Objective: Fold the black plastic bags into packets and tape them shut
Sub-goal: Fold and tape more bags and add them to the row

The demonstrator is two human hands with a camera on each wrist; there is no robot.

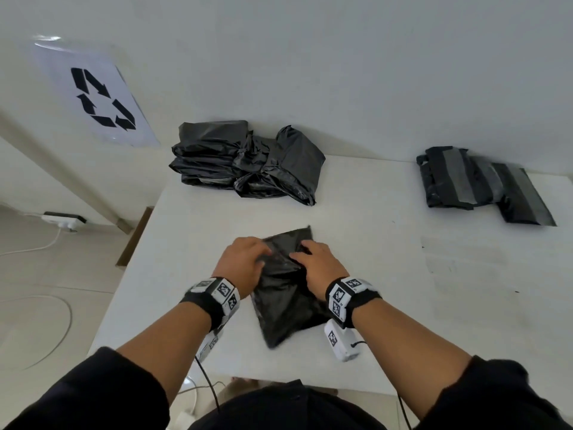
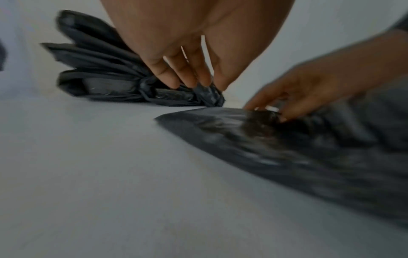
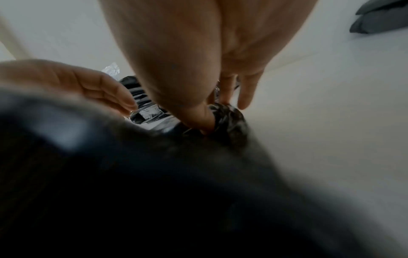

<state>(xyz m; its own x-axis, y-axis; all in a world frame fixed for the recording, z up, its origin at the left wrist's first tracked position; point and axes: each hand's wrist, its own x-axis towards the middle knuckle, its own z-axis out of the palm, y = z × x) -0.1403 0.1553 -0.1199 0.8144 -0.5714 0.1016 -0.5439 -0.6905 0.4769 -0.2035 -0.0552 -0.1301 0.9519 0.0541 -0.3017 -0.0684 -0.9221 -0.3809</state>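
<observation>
Left hand [image 1: 245, 263] and right hand [image 1: 319, 263], fingers curled, pinch the far end of a glossy, crinkled black bag [image 1: 285, 293] lying flat under them on the smooth white table [image 1: 403, 305]; beyond, a heap of bags [image 1: 245, 161]; far right, taped packets [image 1: 474, 184].

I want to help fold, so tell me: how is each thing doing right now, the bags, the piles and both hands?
black bag: lying on the table, partly folded, no tape visible.
left hand: on the bag's far end, fingers curled into the plastic.
right hand: pinching the bag's far end.
pile of bags: loosely folded, untaped, by the wall.
taped packets: folded, sealed with grey tape, stacked at far right.
</observation>
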